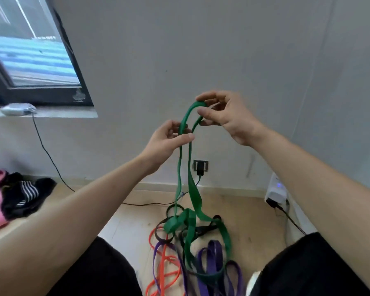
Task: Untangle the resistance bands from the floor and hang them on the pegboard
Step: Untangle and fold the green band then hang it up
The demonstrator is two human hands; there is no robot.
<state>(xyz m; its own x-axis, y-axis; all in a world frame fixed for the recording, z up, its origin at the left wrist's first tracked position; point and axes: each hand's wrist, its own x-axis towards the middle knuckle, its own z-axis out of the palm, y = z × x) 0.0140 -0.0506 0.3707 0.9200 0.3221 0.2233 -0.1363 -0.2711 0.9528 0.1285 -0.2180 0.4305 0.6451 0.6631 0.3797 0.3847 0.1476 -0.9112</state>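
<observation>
A green resistance band (194, 195) hangs in a long loop from both my hands down to the floor. My right hand (224, 116) pinches the top of the loop between thumb and fingers. Just lower, my left hand (169, 139) grips one strand of the same band. The band's lower end stays knotted into a pile on the floor with a black band (165, 223), an orange band (165, 265) and purple bands (212, 259). No pegboard is in view.
A grey wall is straight ahead, with a socket and plugged charger (200, 167) and a black cable (49, 157) running up to the window sill (51, 114). Pink and black clothes (11, 197) lie on the left. A white device (276, 191) stands at the right.
</observation>
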